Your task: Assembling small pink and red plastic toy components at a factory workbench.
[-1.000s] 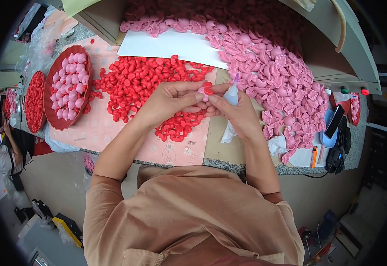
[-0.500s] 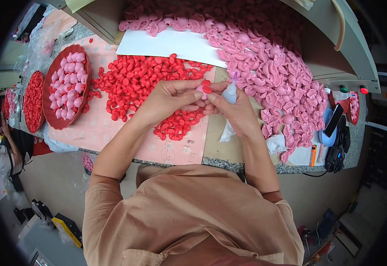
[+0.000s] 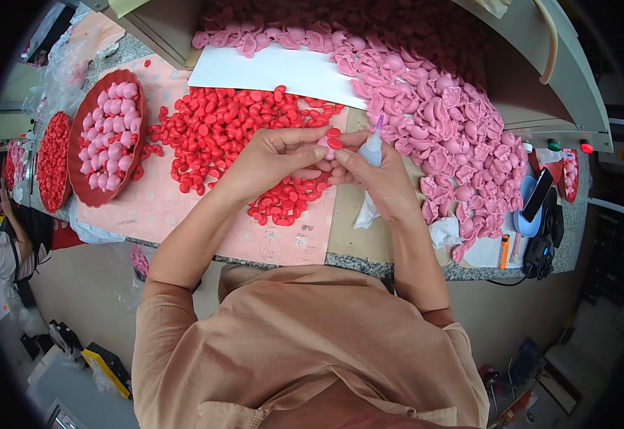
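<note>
My left hand [image 3: 277, 159] and my right hand [image 3: 385, 179] meet over the bench, fingers closed around a small pink piece [image 3: 325, 148] with a glossy red piece [image 3: 334, 138] on it. The red piece looks double, like two rounded lobes. Also tucked in my right hand, between thumb and fingers, is a small squeeze bottle [image 3: 371, 151] with a clear body and a thin purple nozzle pointing up. Below and left of my hands spreads a heap of red pieces [image 3: 229, 121]. To the right lies a large pile of pink shell-like pieces [image 3: 462, 136].
A red scalloped tray [image 3: 76, 168] of joined pink-and-red pieces stands at the left, beside another tray of red pieces [image 3: 54, 161]. White paper [image 3: 269, 70] lies behind the heap. A phone [image 3: 538, 194], an orange marker [image 3: 503, 252] and crumpled tissue [image 3: 445, 232] lie at the right.
My hands keep nearly the same position and grip. The pieces and the bottle show no clear movement.
</note>
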`<action>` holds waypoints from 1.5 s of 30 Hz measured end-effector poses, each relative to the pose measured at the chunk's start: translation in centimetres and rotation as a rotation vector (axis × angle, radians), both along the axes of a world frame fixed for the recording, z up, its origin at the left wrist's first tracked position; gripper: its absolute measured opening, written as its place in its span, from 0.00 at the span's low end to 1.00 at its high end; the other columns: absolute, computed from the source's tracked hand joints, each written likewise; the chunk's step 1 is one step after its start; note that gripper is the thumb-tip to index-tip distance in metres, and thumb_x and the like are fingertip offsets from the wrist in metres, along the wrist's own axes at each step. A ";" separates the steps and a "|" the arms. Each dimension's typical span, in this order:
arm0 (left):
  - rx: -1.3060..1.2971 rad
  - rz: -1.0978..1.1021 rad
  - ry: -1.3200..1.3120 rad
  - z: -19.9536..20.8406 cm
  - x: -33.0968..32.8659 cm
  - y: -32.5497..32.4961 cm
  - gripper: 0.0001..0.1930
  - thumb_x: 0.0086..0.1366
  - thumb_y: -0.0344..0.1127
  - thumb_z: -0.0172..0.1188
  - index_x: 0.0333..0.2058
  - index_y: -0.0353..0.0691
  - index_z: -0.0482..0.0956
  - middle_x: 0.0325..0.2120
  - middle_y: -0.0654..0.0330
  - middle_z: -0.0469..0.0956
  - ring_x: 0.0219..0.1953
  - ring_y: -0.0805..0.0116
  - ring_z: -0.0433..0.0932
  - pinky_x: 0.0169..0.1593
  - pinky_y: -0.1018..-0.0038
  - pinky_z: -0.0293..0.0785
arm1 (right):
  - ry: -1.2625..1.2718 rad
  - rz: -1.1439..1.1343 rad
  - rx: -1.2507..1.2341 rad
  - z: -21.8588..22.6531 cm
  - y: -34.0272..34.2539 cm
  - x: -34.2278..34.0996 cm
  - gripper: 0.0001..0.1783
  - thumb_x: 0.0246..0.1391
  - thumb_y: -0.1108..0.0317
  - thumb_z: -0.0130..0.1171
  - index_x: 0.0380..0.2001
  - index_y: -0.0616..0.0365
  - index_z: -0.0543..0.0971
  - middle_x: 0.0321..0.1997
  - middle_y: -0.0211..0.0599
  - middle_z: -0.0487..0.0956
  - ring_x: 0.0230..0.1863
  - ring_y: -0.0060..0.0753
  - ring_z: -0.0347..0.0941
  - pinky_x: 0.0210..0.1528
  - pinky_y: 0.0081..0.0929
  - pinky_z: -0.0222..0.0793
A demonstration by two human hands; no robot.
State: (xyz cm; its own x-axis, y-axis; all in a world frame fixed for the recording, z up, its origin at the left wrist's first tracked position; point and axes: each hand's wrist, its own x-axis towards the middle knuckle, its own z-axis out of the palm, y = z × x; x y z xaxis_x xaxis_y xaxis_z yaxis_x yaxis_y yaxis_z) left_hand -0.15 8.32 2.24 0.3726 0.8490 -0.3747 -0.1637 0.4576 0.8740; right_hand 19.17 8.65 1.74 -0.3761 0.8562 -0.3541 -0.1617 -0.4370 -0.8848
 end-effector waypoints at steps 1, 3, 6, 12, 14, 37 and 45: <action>-0.002 -0.002 -0.002 -0.1 0.0 0.0 0.18 0.62 0.31 0.55 0.51 0.37 0.71 0.37 0.58 0.78 0.38 0.74 0.78 0.42 0.80 0.76 | -0.004 -0.003 0.003 0.0 0.0 0.0 0.15 0.54 0.71 0.56 0.43 0.64 0.70 0.33 0.38 0.76 0.30 0.26 0.76 0.34 0.23 0.75; -0.003 -0.003 -0.003 -0.1 0.0 0.0 0.18 0.62 0.32 0.55 0.51 0.37 0.71 0.37 0.58 0.78 0.38 0.74 0.78 0.42 0.80 0.77 | -0.007 -0.005 0.006 0.0 0.0 -0.1 0.15 0.54 0.71 0.56 0.43 0.64 0.70 0.33 0.38 0.76 0.30 0.27 0.76 0.34 0.23 0.75; -0.020 0.003 -0.003 0.0 0.0 0.0 0.18 0.62 0.30 0.55 0.51 0.37 0.70 0.38 0.58 0.78 0.38 0.73 0.78 0.41 0.77 0.78 | -0.003 -0.011 -0.010 0.0 0.0 0.0 0.15 0.54 0.71 0.56 0.43 0.64 0.70 0.34 0.38 0.76 0.30 0.27 0.76 0.34 0.23 0.75; -0.005 -0.007 0.011 0.1 0.1 0.1 0.18 0.62 0.31 0.54 0.52 0.37 0.70 0.38 0.58 0.78 0.39 0.72 0.78 0.41 0.76 0.78 | 0.007 -0.014 0.001 -0.3 0.0 0.0 0.15 0.54 0.70 0.56 0.44 0.64 0.70 0.34 0.37 0.76 0.32 0.27 0.75 0.36 0.25 0.76; -0.010 -0.013 -0.046 0.2 0.2 0.1 0.18 0.64 0.34 0.53 0.52 0.38 0.69 0.38 0.59 0.77 0.39 0.73 0.77 0.42 0.77 0.77 | -0.015 -0.041 0.012 -0.3 0.1 -0.2 0.16 0.54 0.69 0.56 0.45 0.66 0.70 0.34 0.37 0.76 0.33 0.26 0.74 0.37 0.26 0.76; 0.107 -0.036 0.027 -0.1 0.1 0.1 0.17 0.63 0.32 0.53 0.51 0.36 0.70 0.38 0.58 0.78 0.38 0.73 0.78 0.41 0.80 0.76 | -0.135 -0.022 0.209 -0.2 0.0 0.0 0.14 0.55 0.70 0.55 0.42 0.69 0.72 0.35 0.37 0.77 0.34 0.25 0.74 0.39 0.22 0.73; 0.098 -0.018 0.054 -0.1 0.1 0.0 0.17 0.63 0.33 0.54 0.51 0.36 0.71 0.36 0.60 0.79 0.37 0.75 0.78 0.40 0.81 0.76 | -0.184 -0.030 0.250 -0.8 -0.1 -0.1 0.14 0.55 0.70 0.55 0.41 0.69 0.72 0.34 0.39 0.77 0.35 0.27 0.75 0.39 0.22 0.73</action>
